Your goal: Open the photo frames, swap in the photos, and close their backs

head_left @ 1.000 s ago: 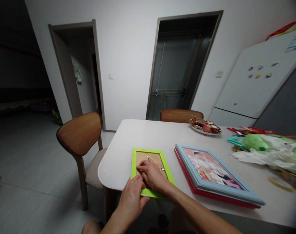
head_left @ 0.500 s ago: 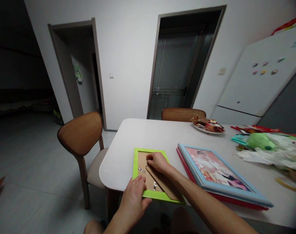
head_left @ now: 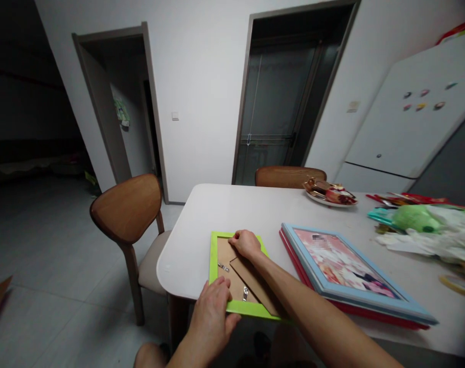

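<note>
A lime-green picture frame (head_left: 214, 255) lies face down near the table's front edge, its brown backing board (head_left: 227, 250) showing. Two small metal clips, one on the left (head_left: 224, 267) and one near the front (head_left: 245, 293), sit on the board. A brown stand flap (head_left: 261, 286) slants across it, partly under my right forearm. My left hand (head_left: 214, 301) grips the frame's near left corner, fingers on top and thumb by the front edge. At the board's far side my right hand (head_left: 245, 244) has its fingertips pinched together; whatever is between them is hidden.
Right of the green frame lies a stack of frames, a light-blue one (head_left: 343, 266) on top of red. Behind are a plate of food (head_left: 330, 195) and a green plush-looking thing (head_left: 416, 219) among white wrappings. Wooden chairs stand left (head_left: 127, 207) and behind (head_left: 289, 176) the white table (head_left: 186, 240).
My right hand has shifted slightly toward the frame's far edge, away from the spot where a small metal piece showed at its fingertips. My left hand keeps its hold on the corner.
</note>
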`<state>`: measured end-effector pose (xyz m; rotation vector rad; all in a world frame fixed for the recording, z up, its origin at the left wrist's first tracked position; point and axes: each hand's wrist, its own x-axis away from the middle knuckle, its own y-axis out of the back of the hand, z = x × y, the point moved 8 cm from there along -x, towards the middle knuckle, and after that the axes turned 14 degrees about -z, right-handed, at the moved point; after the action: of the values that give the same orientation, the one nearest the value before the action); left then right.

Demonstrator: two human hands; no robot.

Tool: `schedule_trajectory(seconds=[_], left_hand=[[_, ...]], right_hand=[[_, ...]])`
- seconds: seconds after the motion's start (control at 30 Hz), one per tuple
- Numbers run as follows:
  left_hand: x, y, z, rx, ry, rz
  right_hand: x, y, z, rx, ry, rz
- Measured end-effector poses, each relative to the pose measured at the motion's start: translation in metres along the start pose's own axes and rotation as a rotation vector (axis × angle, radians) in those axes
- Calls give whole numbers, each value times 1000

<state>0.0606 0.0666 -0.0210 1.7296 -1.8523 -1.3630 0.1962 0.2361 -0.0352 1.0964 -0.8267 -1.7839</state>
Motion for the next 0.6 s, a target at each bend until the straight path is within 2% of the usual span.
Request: schedule_trajectory(seconds=[0.17,0.33,0.43,0.6], left_hand=[[-1,1,0,-56,0,26],[-2,2,-5,-99,-15,53],[-4,-2,-12,-106,-50,49],[-9,-8,-12,-80,-37,33]], right_hand=[[-3,6,3,-27,-20,-56],[5,28,8,-129,68,-82],[28,37,18,-186,185,-45],[73,40,48,-248,395,46]])
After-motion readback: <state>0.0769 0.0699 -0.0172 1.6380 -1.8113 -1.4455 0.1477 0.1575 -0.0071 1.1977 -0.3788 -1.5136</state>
